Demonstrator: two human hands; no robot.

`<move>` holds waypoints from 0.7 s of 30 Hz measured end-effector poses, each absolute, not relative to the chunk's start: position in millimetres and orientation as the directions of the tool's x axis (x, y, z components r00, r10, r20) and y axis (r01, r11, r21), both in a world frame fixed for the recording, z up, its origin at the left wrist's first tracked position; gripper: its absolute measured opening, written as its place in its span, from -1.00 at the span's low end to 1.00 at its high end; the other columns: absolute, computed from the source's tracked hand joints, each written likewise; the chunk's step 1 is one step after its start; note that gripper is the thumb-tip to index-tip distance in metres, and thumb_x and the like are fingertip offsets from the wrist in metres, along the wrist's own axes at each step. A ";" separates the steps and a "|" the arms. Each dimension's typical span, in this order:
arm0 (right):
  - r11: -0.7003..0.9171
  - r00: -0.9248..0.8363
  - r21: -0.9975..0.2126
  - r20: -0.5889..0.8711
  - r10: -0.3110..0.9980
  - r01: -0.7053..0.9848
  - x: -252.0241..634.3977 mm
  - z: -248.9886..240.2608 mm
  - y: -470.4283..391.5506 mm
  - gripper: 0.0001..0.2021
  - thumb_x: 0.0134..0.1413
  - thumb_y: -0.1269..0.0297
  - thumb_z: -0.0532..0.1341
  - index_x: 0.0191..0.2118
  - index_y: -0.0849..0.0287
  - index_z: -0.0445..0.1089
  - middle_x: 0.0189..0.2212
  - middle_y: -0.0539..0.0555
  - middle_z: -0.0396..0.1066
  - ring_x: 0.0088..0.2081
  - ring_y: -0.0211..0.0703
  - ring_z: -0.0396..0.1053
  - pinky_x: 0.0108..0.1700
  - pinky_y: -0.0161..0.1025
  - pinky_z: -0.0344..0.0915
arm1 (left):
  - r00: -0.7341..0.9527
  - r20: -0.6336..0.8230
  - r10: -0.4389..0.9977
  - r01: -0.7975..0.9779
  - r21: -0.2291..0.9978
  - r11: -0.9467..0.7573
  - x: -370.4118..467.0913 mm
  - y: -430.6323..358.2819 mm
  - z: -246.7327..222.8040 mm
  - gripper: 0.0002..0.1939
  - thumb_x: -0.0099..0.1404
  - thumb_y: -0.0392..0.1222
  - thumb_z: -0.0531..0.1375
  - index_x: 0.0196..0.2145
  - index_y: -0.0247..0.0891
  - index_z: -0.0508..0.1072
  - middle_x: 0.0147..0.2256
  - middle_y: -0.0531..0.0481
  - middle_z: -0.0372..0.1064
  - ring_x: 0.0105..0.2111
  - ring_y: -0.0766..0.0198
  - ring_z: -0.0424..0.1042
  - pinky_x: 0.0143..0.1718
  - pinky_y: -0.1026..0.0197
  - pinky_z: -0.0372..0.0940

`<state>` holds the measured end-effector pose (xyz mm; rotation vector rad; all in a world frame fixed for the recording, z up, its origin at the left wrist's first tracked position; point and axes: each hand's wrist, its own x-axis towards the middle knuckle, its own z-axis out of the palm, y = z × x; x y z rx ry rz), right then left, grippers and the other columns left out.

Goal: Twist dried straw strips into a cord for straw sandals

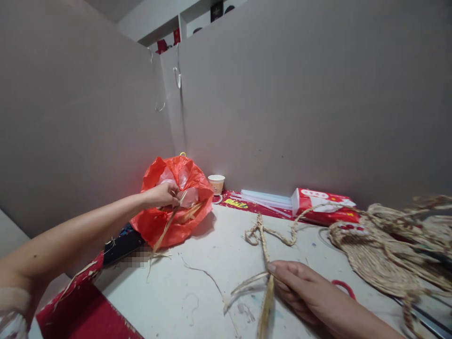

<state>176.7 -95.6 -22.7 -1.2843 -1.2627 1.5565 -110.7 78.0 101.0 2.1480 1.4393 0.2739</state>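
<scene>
My left hand (165, 195) is at the mouth of a red plastic bag (192, 228), its fingers closed on a dry straw strip (165, 233) that hangs down over the bag's front. At the lower centre, my right hand (300, 289) pinches the lower end of a thin straw braid (263, 238) between thumb and fingers. Loose strands (266, 306) spread left and down from the pinch. From the braid's top a cord (289, 240) curls right towards a coiled straw piece (370, 263).
A paper cup (216, 183) stands behind the bag. Pale plastic sticks (264, 198) and a red tissue pack (325, 205) lie along the grey partition (282, 103). A red ring-like handle (343, 287) is right of my right hand. Thin fibres lie on the white table (141, 294).
</scene>
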 end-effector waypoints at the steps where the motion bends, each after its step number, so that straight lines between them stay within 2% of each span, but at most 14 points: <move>1: -0.244 -0.220 -0.969 -0.245 0.944 0.031 176.6 -22.8 -95.6 -0.58 0.09 -0.07 0.08 -0.57 0.14 0.05 -0.69 -0.17 -0.07 -0.65 -0.39 -0.25 -0.63 -0.34 -0.28 | 0.440 -0.136 0.888 0.754 0.594 -0.282 -108.7 71.8 103.9 -0.83 0.07 -0.22 0.17 -0.33 -0.29 0.36 -0.55 0.08 0.32 -0.58 0.39 0.31 -0.51 0.33 0.18; 4: -0.260 -0.215 -0.965 -0.251 0.944 -0.015 175.9 -20.8 -95.7 -0.59 0.06 -0.07 0.10 -0.56 0.14 0.05 -0.68 -0.17 -0.04 -0.66 -0.41 -0.23 -0.64 -0.35 -0.27 | 0.574 -0.195 0.795 0.555 0.806 -0.204 -97.6 48.4 107.9 -0.82 0.05 -0.20 0.23 -0.37 -0.31 0.36 -0.51 0.05 0.33 -0.52 0.38 0.35 -0.45 0.30 0.26; 7: -0.254 -0.225 -0.967 -0.241 0.944 -0.032 175.0 -15.4 -96.3 -0.59 0.05 -0.06 0.11 -0.57 0.14 0.05 -0.70 -0.18 -0.05 -0.67 -0.42 -0.22 -0.65 -0.37 -0.27 | 0.680 -0.235 0.694 0.402 0.911 -0.086 -78.3 24.8 101.9 -0.81 0.02 -0.20 0.28 -0.45 -0.33 0.35 -0.52 0.07 0.32 -0.51 0.38 0.36 -0.45 0.29 0.28; 11: -0.247 -0.250 -0.967 -0.223 0.942 -0.068 174.5 -9.2 -96.2 -0.58 0.05 -0.03 0.13 -0.60 0.14 0.03 -0.73 -0.20 -0.06 -0.69 -0.44 -0.23 -0.66 -0.39 -0.30 | 0.725 -0.276 0.631 0.356 0.934 -0.001 -42.8 7.4 79.3 -0.76 0.02 -0.12 0.29 -0.50 -0.34 0.35 -0.59 0.09 0.30 -0.57 0.41 0.33 -0.52 0.32 0.23; 15: -0.234 -0.237 -0.964 -0.199 0.951 -0.127 176.6 -10.7 -93.5 -0.59 0.04 -0.01 0.16 -0.59 0.14 0.04 -0.73 -0.20 -0.06 -0.70 -0.45 -0.24 -0.68 -0.38 -0.32 | 0.741 -0.359 0.567 0.356 0.926 0.121 -7.9 5.3 52.7 -0.72 -0.10 -0.12 0.35 -0.53 -0.36 0.38 -0.64 0.08 0.33 -0.61 0.40 0.34 -0.55 0.33 0.23; 21: -0.202 -0.289 -0.973 -0.162 0.943 -0.115 181.6 -12.9 -91.4 -0.58 0.06 -0.04 0.15 -0.58 0.15 0.07 -0.74 -0.20 -0.09 -0.70 -0.44 -0.24 -0.68 -0.39 -0.31 | 0.764 -0.435 0.476 0.367 0.901 0.233 14.4 2.5 29.8 -0.70 -0.17 -0.12 0.37 -0.54 -0.37 0.40 -0.65 0.05 0.36 -0.64 0.40 0.34 -0.57 0.33 0.25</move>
